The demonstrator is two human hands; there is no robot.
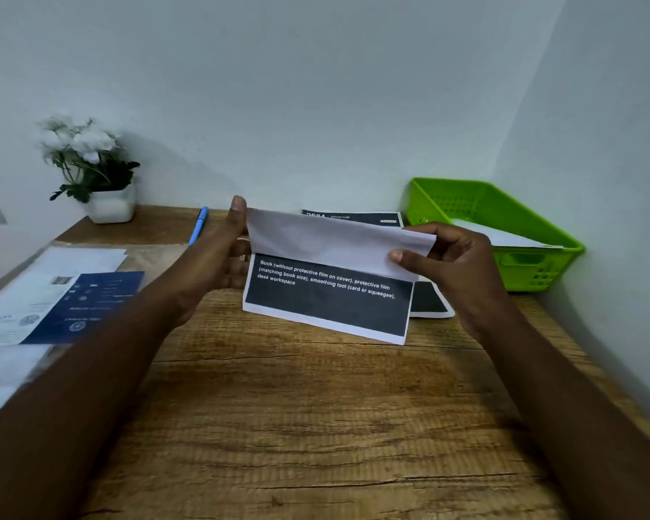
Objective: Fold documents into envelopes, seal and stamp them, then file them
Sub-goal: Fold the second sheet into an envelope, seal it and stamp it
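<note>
A printed document (327,294) with a dark panel of white text is held up above the wooden desk (316,407), its white upper part folded over toward me. My left hand (218,257) holds its left edge, thumb up along the fold. My right hand (455,264) pinches the folded flap at its right end between thumb and fingers. Another dark printed sheet (353,217) lies flat on the desk behind it.
A green plastic basket (541,264) with white paper inside stands at the right by the wall. A blue pen (199,227) lies at the back. Envelopes and a blue leaflet (87,305) sit at the left. A white pot of flowers (109,204) stands in the back left corner.
</note>
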